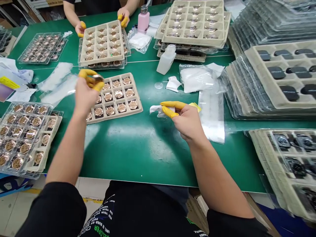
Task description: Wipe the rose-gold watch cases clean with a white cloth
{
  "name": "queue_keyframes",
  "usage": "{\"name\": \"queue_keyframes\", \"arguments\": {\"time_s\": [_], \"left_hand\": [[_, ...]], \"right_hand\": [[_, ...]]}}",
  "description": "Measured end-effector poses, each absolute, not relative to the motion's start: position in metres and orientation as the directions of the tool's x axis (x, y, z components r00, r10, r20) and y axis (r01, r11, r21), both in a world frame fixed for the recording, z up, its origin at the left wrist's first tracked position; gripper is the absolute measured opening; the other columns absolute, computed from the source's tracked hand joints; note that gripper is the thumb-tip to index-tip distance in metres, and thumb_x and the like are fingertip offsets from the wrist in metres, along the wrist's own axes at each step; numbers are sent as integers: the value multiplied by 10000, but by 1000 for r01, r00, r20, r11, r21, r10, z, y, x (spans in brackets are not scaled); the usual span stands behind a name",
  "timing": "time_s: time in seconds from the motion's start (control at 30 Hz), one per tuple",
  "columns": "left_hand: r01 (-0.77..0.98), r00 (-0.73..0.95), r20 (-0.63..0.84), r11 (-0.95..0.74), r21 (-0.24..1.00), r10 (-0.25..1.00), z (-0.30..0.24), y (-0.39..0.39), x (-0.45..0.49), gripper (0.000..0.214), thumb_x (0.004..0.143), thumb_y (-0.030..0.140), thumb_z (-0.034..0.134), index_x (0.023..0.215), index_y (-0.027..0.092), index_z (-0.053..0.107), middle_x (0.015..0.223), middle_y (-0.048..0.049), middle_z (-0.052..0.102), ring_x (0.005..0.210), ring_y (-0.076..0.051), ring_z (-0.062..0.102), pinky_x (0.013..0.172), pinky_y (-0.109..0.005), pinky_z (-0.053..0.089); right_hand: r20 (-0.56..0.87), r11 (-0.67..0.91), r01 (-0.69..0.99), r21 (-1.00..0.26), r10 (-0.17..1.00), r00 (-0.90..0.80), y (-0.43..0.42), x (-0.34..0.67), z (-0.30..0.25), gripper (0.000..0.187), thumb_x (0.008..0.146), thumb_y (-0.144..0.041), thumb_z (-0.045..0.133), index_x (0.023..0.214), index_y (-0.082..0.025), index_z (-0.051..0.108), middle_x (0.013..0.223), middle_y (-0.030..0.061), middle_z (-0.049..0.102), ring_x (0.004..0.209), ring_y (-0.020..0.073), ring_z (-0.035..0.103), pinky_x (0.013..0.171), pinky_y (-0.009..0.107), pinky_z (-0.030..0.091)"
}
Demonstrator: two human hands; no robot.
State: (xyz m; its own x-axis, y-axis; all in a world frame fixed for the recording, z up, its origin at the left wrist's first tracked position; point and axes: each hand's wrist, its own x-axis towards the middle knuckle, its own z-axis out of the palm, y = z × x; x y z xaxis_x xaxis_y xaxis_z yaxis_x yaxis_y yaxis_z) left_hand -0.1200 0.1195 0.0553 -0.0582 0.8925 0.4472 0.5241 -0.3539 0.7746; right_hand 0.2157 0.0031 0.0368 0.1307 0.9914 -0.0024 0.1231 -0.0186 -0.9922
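Note:
My left hand (87, 86), with yellow finger cots, is closed over the left corner of a beige tray (139, 104). Its fingers pinch a shiny watch case (98, 78), partly hidden by them. Round rose-gold watch cases (121, 107) fill the visible pockets of that tray; my hand and forearm cover its left side. To the right of the tray, my right hand (186, 118), also in yellow finger cots, is closed on a crumpled white cloth (159, 110). The cloth hangs from the fingertips above the green table (138, 151).
Across the table, a co-worker's hands hold a filled tray (102, 42). A white bottle (167, 60), a pink bottle (143, 19) and packs of white wipes (197, 79) stand or lie beyond my hands. Tray stacks (274, 82) crowd the right; covered trays (23, 131) lie left.

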Motion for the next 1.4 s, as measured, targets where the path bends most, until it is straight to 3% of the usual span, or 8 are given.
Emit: {"name": "queue_keyframes", "arguments": {"time_s": [0.13, 0.23, 0.43, 0.63, 0.77, 0.93, 1.17, 1.4], "left_hand": [[-90, 140, 68, -56, 994, 988, 23, 34, -12, 486, 626, 477, 932, 939, 197, 689, 879, -23, 739, 790, -173, 715, 732, -331, 615], [-232, 192, -59, 103, 967, 980, 6, 5, 20, 444, 513, 380, 988, 787, 164, 713, 809, -11, 746, 782, -166, 732, 808, -335, 623], [-173, 146, -35, 61, 983, 989, 1, 4, 4, 335, 625, 376, 945, 879, 192, 827, 921, -52, 815, 908, -229, 759, 887, -363, 614], [44, 280, 102, -119, 992, 955, -10, 2, 1, 301, 838, 412, 780, 1068, 224, 827, 1073, -50, 815, 984, -243, 760, 912, -344, 594], [130, 298, 209, -256, 958, 931, -7, -1, 1, 215, 886, 305, 720, 1060, 230, 822, 1078, -46, 815, 949, -209, 765, 860, -301, 588], [328, 330, 294, -401, 855, 897, 1, -6, -1, 208, 833, 110, 633, 756, 206, 802, 777, -22, 791, 716, -158, 715, 675, -255, 532], [285, 217, 312, -366, 886, 925, -3, -7, 4, 264, 857, 186, 696, 1055, 296, 832, 944, -16, 822, 807, -192, 745, 789, -314, 586], [338, 246, 318, -389, 857, 916, -3, -9, 2, 231, 835, 129, 672, 894, 265, 848, 872, -14, 816, 813, -197, 749, 757, -303, 570]], "right_hand": [[77, 43, 192, -980, 981, 177, 0, 211, 30, 257, 808, -359, 762, 1025, -228, 803, 1009, 54, 795, 927, 205, 726, 862, 366, 594], [105, 32, 341, -940, 975, 198, -7, 205, 28, 270, 860, -359, 715, 1085, -235, 798, 956, 40, 793, 831, 181, 703, 805, 351, 588], [349, 289, 359, -887, 930, 114, -22, 178, 32, 188, 879, -299, 717, 1044, -258, 796, 960, 22, 796, 794, 156, 722, 702, 285, 581], [701, 620, 633, -464, 694, -165, -16, 179, 17, 333, 860, -70, 622, 1082, -262, 779, 1006, 29, 821, 878, 169, 783, 740, 253, 611], [732, 618, 674, -405, 660, -166, -14, 189, 10, 341, 825, -53, 637, 1062, -250, 783, 912, 27, 822, 774, 165, 773, 670, 251, 588], [704, 595, 738, -319, 670, -236, -20, 183, 4, 352, 796, -78, 575, 975, -266, 813, 858, 6, 821, 611, 144, 697, 554, 275, 482], [547, 369, 783, -502, 836, -43, -20, 188, 4, 297, 791, -192, 625, 957, -324, 833, 871, 17, 813, 692, 198, 717, 646, 342, 544], [526, 416, 813, -408, 835, -164, -22, 186, 4, 203, 849, -282, 627, 885, -278, 827, 820, 51, 804, 589, 168, 648, 553, 332, 448]]}}
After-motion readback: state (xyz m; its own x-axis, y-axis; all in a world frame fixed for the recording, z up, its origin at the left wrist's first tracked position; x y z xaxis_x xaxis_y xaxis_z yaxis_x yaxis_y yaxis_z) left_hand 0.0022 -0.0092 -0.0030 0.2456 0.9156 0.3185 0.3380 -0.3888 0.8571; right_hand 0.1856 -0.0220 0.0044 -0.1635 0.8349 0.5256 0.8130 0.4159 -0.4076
